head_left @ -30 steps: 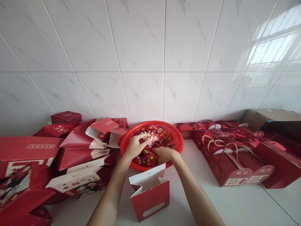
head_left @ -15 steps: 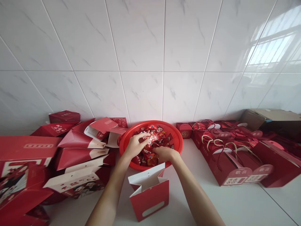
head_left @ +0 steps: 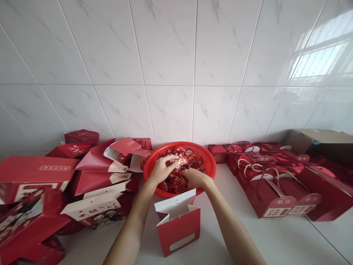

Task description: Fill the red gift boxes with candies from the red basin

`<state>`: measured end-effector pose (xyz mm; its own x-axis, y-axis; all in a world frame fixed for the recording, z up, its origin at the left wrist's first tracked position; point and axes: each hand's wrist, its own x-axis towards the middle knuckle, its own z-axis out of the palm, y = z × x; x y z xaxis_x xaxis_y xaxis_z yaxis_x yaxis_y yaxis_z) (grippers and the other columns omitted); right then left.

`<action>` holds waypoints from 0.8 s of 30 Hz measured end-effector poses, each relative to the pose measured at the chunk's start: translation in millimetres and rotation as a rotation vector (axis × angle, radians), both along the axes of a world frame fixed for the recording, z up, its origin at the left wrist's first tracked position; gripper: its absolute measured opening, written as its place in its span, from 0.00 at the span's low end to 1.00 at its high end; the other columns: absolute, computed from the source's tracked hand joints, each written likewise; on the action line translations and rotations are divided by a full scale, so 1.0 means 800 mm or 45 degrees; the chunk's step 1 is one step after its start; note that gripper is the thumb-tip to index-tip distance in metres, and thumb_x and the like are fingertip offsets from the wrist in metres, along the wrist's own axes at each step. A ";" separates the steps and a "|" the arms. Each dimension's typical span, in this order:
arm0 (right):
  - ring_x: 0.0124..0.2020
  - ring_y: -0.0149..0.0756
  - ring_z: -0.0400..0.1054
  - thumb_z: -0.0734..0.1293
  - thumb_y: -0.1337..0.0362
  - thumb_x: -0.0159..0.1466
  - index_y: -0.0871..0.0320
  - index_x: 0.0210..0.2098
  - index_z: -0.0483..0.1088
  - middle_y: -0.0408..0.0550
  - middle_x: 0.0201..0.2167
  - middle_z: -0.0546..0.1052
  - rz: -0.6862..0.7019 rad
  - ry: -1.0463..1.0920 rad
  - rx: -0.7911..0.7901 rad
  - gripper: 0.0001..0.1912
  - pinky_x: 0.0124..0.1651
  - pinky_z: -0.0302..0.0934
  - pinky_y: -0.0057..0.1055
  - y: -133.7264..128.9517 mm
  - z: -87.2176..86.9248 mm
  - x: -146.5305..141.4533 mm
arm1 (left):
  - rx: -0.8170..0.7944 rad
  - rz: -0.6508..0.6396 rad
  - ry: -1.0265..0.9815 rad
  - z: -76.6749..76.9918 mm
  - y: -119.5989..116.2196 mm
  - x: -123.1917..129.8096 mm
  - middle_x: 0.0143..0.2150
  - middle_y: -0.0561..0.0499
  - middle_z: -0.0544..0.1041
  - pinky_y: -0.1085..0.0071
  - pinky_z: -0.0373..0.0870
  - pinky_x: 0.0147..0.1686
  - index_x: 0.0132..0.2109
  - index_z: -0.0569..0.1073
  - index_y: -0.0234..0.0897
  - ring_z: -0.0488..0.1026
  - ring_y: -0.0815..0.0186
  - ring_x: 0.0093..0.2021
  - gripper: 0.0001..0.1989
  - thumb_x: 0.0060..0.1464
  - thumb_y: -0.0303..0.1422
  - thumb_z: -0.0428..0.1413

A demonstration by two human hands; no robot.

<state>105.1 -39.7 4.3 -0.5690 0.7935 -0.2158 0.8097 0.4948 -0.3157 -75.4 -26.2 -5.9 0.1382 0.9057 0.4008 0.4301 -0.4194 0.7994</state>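
A red plastic basket [head_left: 211,162] against the wall holds many small red wrapped candies [head_left: 179,182]. Over its left half, my left hand [head_left: 162,168] pinches a red and white candy packet [head_left: 182,161] between thumb and fingers. My right hand [head_left: 194,178] reaches down among the candies on the basket's right side; its fingertips are hidden, and what they hold cannot be made out. In front of the basket, between my forearms, an open red paper box [head_left: 180,230] with a white inside stands upright.
Opened red boxes [head_left: 100,180] are heaped at the left. Closed red boxes with rope handles [head_left: 264,191] stand in rows at the right, with a brown cardboard box [head_left: 317,140] behind. A tiled wall [head_left: 171,110] rises behind the basket.
The whole view has shifted slightly, so things appear a little further right. My left hand still holds the packet; my right hand is still among the candies.
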 end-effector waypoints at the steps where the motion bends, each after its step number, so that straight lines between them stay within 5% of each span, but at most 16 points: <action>1: 0.38 0.42 0.72 0.71 0.70 0.55 0.59 0.43 0.72 0.51 0.40 0.78 -0.004 0.046 -0.004 0.15 0.30 0.53 0.29 0.002 -0.001 0.002 | 0.006 0.009 -0.016 0.000 0.001 -0.001 0.49 0.48 0.84 0.61 0.76 0.54 0.44 0.82 0.41 0.80 0.55 0.52 0.13 0.52 0.37 0.60; 5: 0.34 0.36 0.68 0.73 0.72 0.49 0.59 0.41 0.73 0.42 0.31 0.74 -0.041 0.333 -0.060 0.19 0.31 0.55 0.26 0.013 -0.003 0.016 | 0.020 0.098 -0.106 -0.001 0.004 -0.005 0.49 0.49 0.84 0.62 0.75 0.55 0.44 0.82 0.42 0.80 0.56 0.52 0.12 0.53 0.38 0.61; 11: 0.30 0.31 0.65 0.69 0.73 0.52 0.60 0.36 0.72 0.38 0.27 0.70 -0.264 0.579 -0.049 0.11 0.33 0.56 0.25 0.022 -0.002 0.031 | 0.001 0.162 -0.215 -0.003 0.008 -0.007 0.50 0.49 0.84 0.62 0.74 0.56 0.44 0.82 0.41 0.79 0.55 0.54 0.13 0.52 0.38 0.61; 15: 0.32 0.35 0.69 0.71 0.63 0.58 0.58 0.39 0.72 0.42 0.31 0.75 -0.326 0.484 -0.078 0.10 0.33 0.58 0.27 0.023 -0.007 0.029 | -0.004 0.142 -0.226 -0.002 0.006 -0.005 0.49 0.50 0.84 0.62 0.74 0.56 0.44 0.82 0.41 0.79 0.56 0.54 0.12 0.52 0.37 0.61; 18: 0.36 0.39 0.71 0.75 0.54 0.55 0.57 0.39 0.73 0.45 0.35 0.77 -0.148 0.263 -0.174 0.17 0.33 0.58 0.28 0.019 -0.010 0.023 | -0.019 0.137 -0.233 -0.001 0.004 -0.005 0.49 0.50 0.84 0.62 0.74 0.56 0.44 0.82 0.42 0.79 0.56 0.53 0.12 0.53 0.37 0.61; 24: 0.37 0.42 0.72 0.73 0.59 0.59 0.57 0.36 0.73 0.49 0.38 0.78 0.001 -0.140 -0.189 0.09 0.32 0.56 0.30 0.009 -0.006 0.003 | -0.017 0.123 -0.242 0.000 0.002 -0.004 0.49 0.51 0.84 0.62 0.75 0.56 0.43 0.82 0.43 0.78 0.56 0.55 0.11 0.53 0.36 0.61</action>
<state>107.5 -32.6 -0.3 -0.5361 0.7478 -0.3916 0.8430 0.4501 -0.2946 -78.6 -24.2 -5.6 -0.0261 0.9166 0.3990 0.3087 -0.3723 0.8753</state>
